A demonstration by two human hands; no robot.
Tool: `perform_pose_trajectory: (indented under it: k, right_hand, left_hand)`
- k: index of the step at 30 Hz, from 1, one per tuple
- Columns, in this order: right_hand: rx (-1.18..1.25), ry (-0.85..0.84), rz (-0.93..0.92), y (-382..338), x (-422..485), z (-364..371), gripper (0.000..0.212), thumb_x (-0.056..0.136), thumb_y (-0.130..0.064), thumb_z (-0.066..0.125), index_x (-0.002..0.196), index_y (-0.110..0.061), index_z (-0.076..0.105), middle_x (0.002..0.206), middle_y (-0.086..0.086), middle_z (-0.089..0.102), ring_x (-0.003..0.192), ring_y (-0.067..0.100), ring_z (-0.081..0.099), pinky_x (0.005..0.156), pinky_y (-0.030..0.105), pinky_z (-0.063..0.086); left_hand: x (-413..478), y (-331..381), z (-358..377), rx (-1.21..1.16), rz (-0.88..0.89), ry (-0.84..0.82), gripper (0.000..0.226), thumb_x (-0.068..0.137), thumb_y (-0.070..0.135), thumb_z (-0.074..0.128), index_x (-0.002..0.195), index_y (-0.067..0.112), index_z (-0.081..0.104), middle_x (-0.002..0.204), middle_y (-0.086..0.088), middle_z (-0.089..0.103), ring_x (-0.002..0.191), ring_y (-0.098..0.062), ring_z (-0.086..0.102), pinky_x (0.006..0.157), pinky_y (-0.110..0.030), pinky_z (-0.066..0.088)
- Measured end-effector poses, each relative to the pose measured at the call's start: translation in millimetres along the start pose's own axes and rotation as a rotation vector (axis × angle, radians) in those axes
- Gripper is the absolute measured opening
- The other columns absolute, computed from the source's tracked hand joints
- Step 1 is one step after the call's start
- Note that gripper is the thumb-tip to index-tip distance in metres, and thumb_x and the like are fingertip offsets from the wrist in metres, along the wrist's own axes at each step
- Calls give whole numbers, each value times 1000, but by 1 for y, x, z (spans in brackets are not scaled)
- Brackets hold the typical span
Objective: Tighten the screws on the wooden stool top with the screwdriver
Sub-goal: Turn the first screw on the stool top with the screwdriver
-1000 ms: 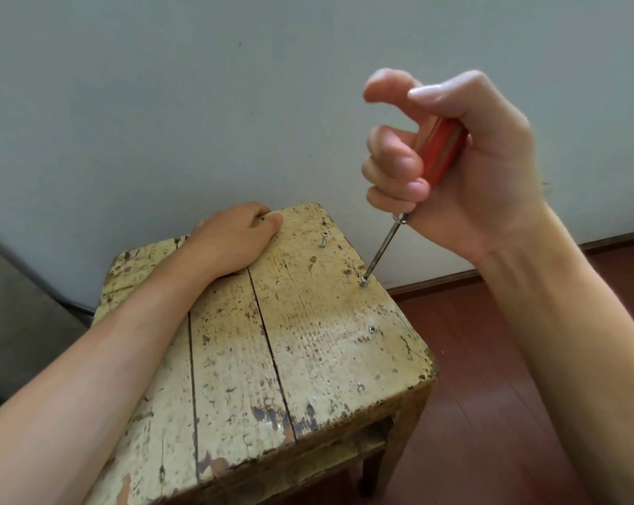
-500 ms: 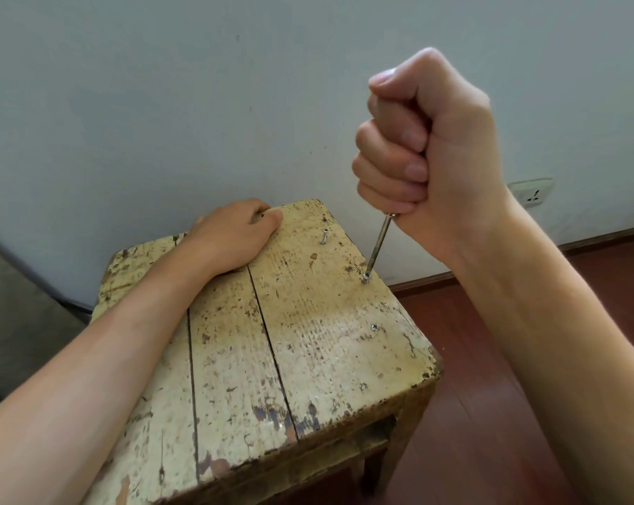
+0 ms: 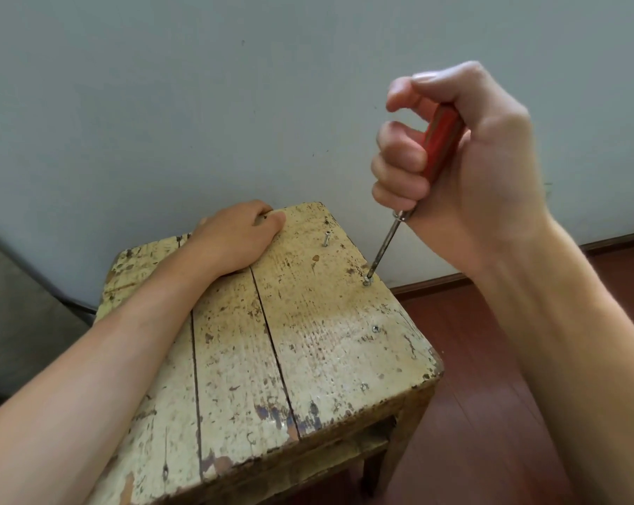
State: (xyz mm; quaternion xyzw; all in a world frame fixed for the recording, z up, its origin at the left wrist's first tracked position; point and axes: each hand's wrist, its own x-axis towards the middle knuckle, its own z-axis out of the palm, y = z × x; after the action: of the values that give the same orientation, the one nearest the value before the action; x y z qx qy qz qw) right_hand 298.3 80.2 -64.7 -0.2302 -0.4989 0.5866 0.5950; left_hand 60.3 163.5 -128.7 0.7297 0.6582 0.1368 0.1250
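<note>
Wooden stool top [image 3: 308,344]: three worn planks, cream paint chipped and flaking, set close to a pale wall [image 3: 162,103] on a reddish-brown floor [image 3: 490,395].

Right hand [image 3: 465,169]: raised above the stool's right edge, fingers curled round the red handle of the screwdriver [image 3: 441,144], thumb pressed over the top. Index finger loosely bent, not fully wrapped. Thin metal shaft slanting down and left from the fist, tip seated in a screw [image 3: 367,282] near the right edge of the top, head standing slightly proud of the wood.

Left hand [image 3: 235,238]: palm down on the far end of the top, fingers hooked over the back edge, forearm lying along the left and middle planks. Holding nothing; pressing on the stool only. Hands well apart.

Second screw [image 3: 326,238]: near the far right corner, sticking well out of the wood and tilted. Third screw [image 3: 375,328]: closer along the right edge, head flush or nearly so. Fourth screw [image 3: 364,387]: near the front right corner, small, depth hard to tell.

Grey surface [image 3: 12,315] at far left, beside the stool; cannot tell what.
</note>
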Motion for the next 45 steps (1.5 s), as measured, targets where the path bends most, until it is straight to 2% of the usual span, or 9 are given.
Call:
perform_pose_trajectory:
  k: [5,10,15,26,30,34,36,40,45]
  right_hand:
    - [47,-360,78,-5,14,-11,31,91,-25,48,70,-14,69,80,9,70,67,22,62,61,28,48]
    - [18,-441,123,-3,16,-3,50,94,-25,46,45,-23,34,37,-5,32,30,11,28,37,17,22]
    - [3,-231,54,-1,11,5,54,104,-15,33,53,-22,16,39,-7,18,32,10,13,38,14,15]
    - [-57,304,-125,9,-3,16,49,105,-21,44,59,-25,27,48,-5,20,43,18,13,43,24,17]
    - [-81,-18,-20,1,6,-1,38,103,-23,45,65,-19,44,55,-2,34,45,17,28,46,24,28]
    - [-17,-432,77,-7,16,-16,25,93,-22,51,99,-16,75,95,10,68,76,23,61,69,32,49]
    - [-10,-552,106,-9,19,-14,30,92,-27,52,87,-16,80,88,11,74,67,22,67,64,28,50]
    - [-28,-587,181,-7,22,-3,49,93,-31,49,46,-21,51,40,-2,42,31,13,37,38,18,28]
    - [-58,-330,92,-2,17,8,55,105,-19,35,52,-22,19,39,-6,18,32,11,14,37,15,16]
  left_hand:
    - [2,-1,2,-4,5,-6,47,102,58,36,129,28,59,127,4,64,120,-24,57,108,-50,40]
    - [2,-3,3,-4,3,-8,49,101,60,35,131,29,59,130,4,63,122,-24,56,109,-50,40]
    - [3,-4,3,-2,9,-3,50,102,60,35,131,28,59,131,4,63,124,-25,56,109,-50,39]
    - [3,-5,2,-18,10,-12,49,102,59,35,133,30,58,135,4,61,126,-25,54,110,-51,39]
    - [5,-5,2,-10,11,-13,50,101,60,35,132,29,59,132,4,62,124,-25,55,109,-51,39]
    - [6,-5,4,-11,13,-7,49,101,61,35,130,29,59,130,4,63,121,-25,56,108,-50,40]
    - [5,-6,3,-5,11,-4,49,101,61,35,130,30,59,131,4,63,123,-25,56,109,-51,39]
    - [5,-6,2,-3,7,-8,51,101,61,34,132,30,58,132,4,62,124,-25,55,110,-50,39]
    - [4,-5,3,-3,7,-8,49,102,60,35,131,29,59,131,4,63,123,-25,55,109,-50,39]
